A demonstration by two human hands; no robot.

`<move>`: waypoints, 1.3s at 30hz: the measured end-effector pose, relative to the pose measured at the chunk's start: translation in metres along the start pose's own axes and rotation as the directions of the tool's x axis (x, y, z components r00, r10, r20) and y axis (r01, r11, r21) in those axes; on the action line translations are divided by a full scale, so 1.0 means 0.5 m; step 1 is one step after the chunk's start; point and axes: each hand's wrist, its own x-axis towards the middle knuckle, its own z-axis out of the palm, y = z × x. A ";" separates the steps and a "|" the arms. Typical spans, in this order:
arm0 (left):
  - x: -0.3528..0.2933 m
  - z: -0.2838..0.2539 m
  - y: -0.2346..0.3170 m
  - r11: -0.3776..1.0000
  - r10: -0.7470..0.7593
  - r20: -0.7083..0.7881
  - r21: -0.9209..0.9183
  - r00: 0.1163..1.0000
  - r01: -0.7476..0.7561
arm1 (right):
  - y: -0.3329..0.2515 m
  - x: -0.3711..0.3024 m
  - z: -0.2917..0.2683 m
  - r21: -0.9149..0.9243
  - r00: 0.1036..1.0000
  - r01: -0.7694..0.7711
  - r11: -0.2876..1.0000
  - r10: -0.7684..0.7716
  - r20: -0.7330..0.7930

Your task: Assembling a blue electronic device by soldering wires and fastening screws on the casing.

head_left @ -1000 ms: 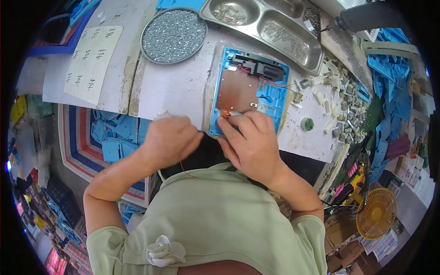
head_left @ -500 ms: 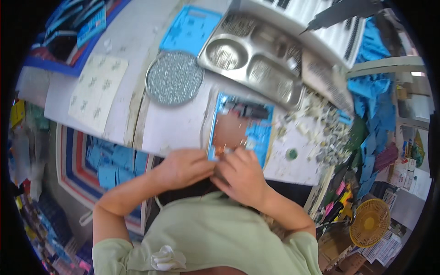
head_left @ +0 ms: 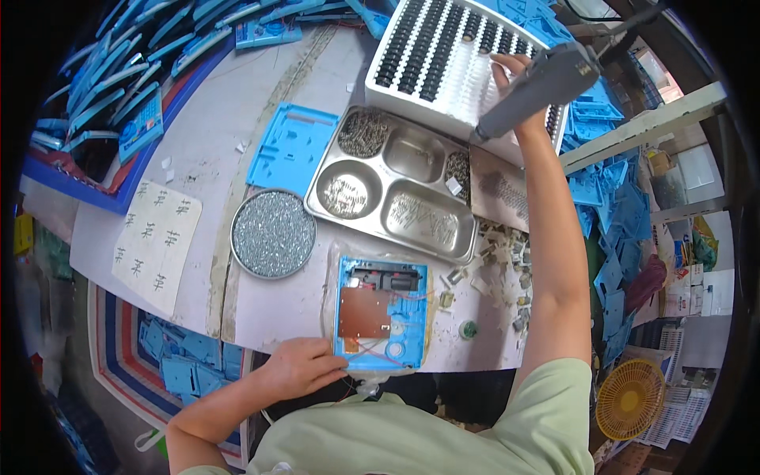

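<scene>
The casing [head_left: 408,317] lies before the divided tray [head_left: 385,179], which apparently holds screws [head_left: 364,133].

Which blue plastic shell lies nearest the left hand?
The blue shell holding the brown rectangular board; a boardless shell lies beside the silver compartmented metal tray.

rows of dark handwritten characters [head_left: 147,230] stood on the pale paper sheet [head_left: 157,252]; the small marking [head_left: 584,69] on the grey tool [head_left: 541,92] was too tiny to read
</scene>
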 end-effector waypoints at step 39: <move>0.014 0.005 0.014 1.000 -0.004 -0.015 0.024 1.000 0.004 | -0.504 -0.477 -0.409 0.544 0.774 -0.236 0.805 -0.183 0.606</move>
